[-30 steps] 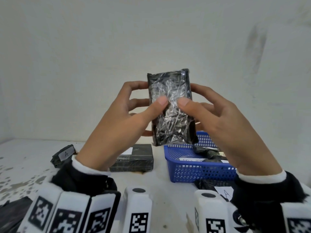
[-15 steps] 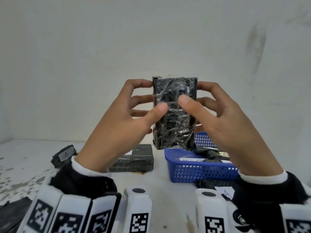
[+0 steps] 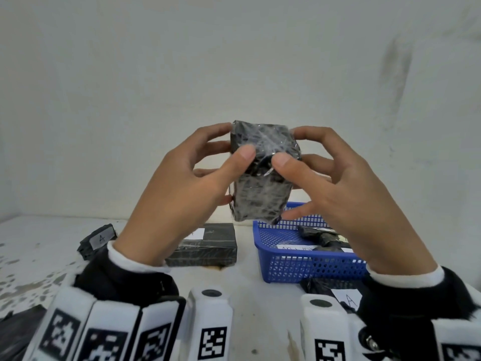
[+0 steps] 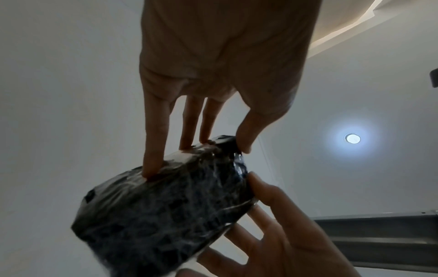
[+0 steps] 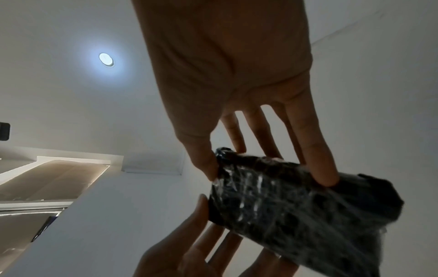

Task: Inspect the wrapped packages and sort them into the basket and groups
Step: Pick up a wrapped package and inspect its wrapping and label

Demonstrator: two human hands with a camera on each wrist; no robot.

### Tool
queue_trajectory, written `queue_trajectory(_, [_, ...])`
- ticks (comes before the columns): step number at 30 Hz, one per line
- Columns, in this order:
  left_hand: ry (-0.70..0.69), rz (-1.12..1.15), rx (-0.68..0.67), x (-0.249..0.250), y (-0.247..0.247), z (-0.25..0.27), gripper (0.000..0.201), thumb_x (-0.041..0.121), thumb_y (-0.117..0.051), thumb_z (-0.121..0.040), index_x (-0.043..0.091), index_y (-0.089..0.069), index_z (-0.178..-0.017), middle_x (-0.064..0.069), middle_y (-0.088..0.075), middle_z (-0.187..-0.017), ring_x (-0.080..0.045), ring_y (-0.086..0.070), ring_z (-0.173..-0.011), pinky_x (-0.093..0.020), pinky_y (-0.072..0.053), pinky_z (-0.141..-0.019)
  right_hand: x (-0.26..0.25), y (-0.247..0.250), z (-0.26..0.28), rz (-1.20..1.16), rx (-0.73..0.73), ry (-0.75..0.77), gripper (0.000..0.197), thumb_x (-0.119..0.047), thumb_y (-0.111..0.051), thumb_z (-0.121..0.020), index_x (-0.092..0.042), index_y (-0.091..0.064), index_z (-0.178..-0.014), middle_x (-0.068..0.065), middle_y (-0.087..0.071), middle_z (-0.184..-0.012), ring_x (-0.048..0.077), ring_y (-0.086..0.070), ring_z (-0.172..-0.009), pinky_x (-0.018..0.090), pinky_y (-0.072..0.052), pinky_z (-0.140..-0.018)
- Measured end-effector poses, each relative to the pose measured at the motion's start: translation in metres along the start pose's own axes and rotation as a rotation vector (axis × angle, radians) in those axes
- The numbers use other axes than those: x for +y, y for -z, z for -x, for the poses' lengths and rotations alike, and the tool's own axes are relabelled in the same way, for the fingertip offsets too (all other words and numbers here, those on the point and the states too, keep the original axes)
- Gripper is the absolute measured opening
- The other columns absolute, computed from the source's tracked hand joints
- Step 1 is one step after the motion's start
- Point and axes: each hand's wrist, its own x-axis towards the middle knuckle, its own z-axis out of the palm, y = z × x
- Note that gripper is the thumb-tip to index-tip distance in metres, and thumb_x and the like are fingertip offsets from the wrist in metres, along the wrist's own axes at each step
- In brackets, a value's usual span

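In the head view, the left hand [image 3: 179, 194] and the right hand [image 3: 346, 196] hold the wrapped package [image 3: 263, 175] upright in the air, above the blue basket [image 3: 307, 259] at 5 o'clock on the desk [image 3: 247, 285]. In the left wrist view, fingers [image 4: 154, 142] and thumb pinch its edges. In the right wrist view, the curled fingers [image 5: 315, 150] grip it too.

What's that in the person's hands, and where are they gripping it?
A black wrapped package, held up by its two sides: left hand, right hand, thumbs on the front.
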Motion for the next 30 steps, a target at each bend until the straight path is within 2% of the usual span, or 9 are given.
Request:
queue_trajectory(8, [-0.036, 0.011, 0.015, 0.0, -0.002, 0.0, 0.029, 0.027, -0.068, -0.085, 0.028, -0.065, -0.114, 0.014, -0.069, -0.111, -0.011, -0.072, -0.088, -0.047, -0.059, -0.082, 0.003, -0.003, 0.0, -0.004, 0.0, 0.043, 0.067, -0.052, -0.073, -0.066, -0.042, -0.057, -0.13, -0.009, -0.069, -0.115, 0.013, -0.074, -0.092, 0.036, -0.063, -0.065])
queue_trajectory(12, [-0.055, 0.008, 0.041, -0.001, -0.003, 0.0, 0.022, 0.025, -0.068, -0.085, 0.023, -0.063, -0.106, 0.014, -0.069, -0.107, -0.011, -0.073, -0.082, -0.049, -0.059, -0.082, 0.005, -0.003, -0.001, 0.024, 0.002, 0.08, 0.037, -0.044, -0.073, -0.08, -0.042, -0.066, -0.117, -0.009, -0.071, -0.111, 0.014, -0.073, -0.093, 0.037, -0.064, -0.068])
queue_trajectory(17, [-0.088, 0.013, 0.034, -0.002, -0.002, 0.0, 0.013, 0.022, -0.069, -0.085, 0.023, -0.062, -0.095, 0.011, -0.069, -0.107, -0.014, -0.073, -0.083, -0.044, -0.06, -0.081, 0.007, -0.003, -0.001, 0.015, 0.013, 0.108, 0.025, -0.042, -0.073, -0.081, -0.04, -0.068, -0.105, -0.007, -0.07, -0.107, 0.017, -0.072, -0.093, 0.041, -0.064, -0.067])
queue_trajectory(21, [-0.1, 0.053, -0.003, 0.001, -0.002, 0.002, 0.026, 0.041, -0.068, -0.074, 0.02, -0.062, -0.089, 0.009, -0.07, -0.103, -0.012, -0.072, -0.087, -0.036, -0.06, -0.078, 0.009, 0.0, -0.002, 0.019, 0.023, 0.143, 0.018, -0.04, -0.074, -0.082, -0.037, -0.065, -0.097, -0.006, -0.069, -0.106, 0.018, -0.072, -0.094, 0.032, -0.061, -0.064])
queue_trajectory(24, [0.012, 0.124, -0.039, 0.005, -0.001, 0.001, 0.044, 0.059, -0.054, -0.07, 0.02, -0.058, -0.089, 0.005, -0.071, -0.091, -0.016, -0.071, -0.085, -0.032, -0.059, -0.071, 0.011, 0.002, -0.003, 0.054, 0.014, 0.199, 0.018, -0.034, -0.076, -0.083, -0.037, -0.065, -0.098, -0.01, -0.069, -0.11, 0.014, -0.07, -0.101, 0.032, -0.057, -0.079])
queue_trajectory(26, [0.104, 0.141, -0.07, 0.006, 0.0, 0.001, 0.038, 0.061, -0.05, -0.077, 0.026, -0.056, -0.092, 0.005, -0.073, -0.081, -0.024, -0.073, -0.079, -0.041, -0.062, -0.071, 0.011, 0.0, -0.003, 0.077, 0.006, 0.238, 0.019, -0.03, -0.078, -0.084, -0.037, -0.066, -0.097, -0.014, -0.069, -0.111, 0.01, -0.066, -0.109, 0.029, -0.055, -0.086])
queue_trajectory(28, [0.151, 0.2, -0.087, 0.007, -0.001, 0.001, 0.014, 0.044, -0.053, -0.091, 0.032, -0.053, -0.099, 0.003, -0.073, -0.079, -0.031, -0.072, -0.075, -0.051, -0.061, -0.072, 0.01, -0.005, -0.003, 0.063, 0.012, 0.259, 0.015, -0.035, -0.077, -0.084, -0.035, -0.068, -0.095, -0.014, -0.069, -0.113, 0.009, -0.064, -0.114, 0.03, -0.054, -0.088])
queue_trajectory(29, [0.166, 0.224, -0.087, 0.007, -0.001, 0.0, 0.013, 0.032, -0.054, -0.094, 0.035, -0.052, -0.106, 0.0, -0.072, -0.082, -0.033, -0.071, -0.075, -0.054, -0.06, -0.072, 0.01, -0.007, -0.002, 0.039, 0.028, 0.251, 0.013, -0.041, -0.074, -0.084, -0.034, -0.069, -0.093, -0.013, -0.07, -0.115, 0.009, -0.063, -0.116, 0.034, -0.053, -0.093])
queue_trajectory(30, [0.168, 0.236, -0.087, 0.006, 0.0, 0.0, 0.026, 0.022, -0.056, -0.094, 0.036, -0.05, -0.115, -0.002, -0.072, -0.087, -0.033, -0.071, -0.077, -0.055, -0.059, -0.075, 0.009, -0.007, -0.002, 0.022, 0.048, 0.235, 0.019, -0.049, -0.07, -0.082, -0.032, -0.071, -0.09, -0.013, -0.07, -0.116, 0.008, -0.063, -0.117, 0.039, -0.051, -0.098])
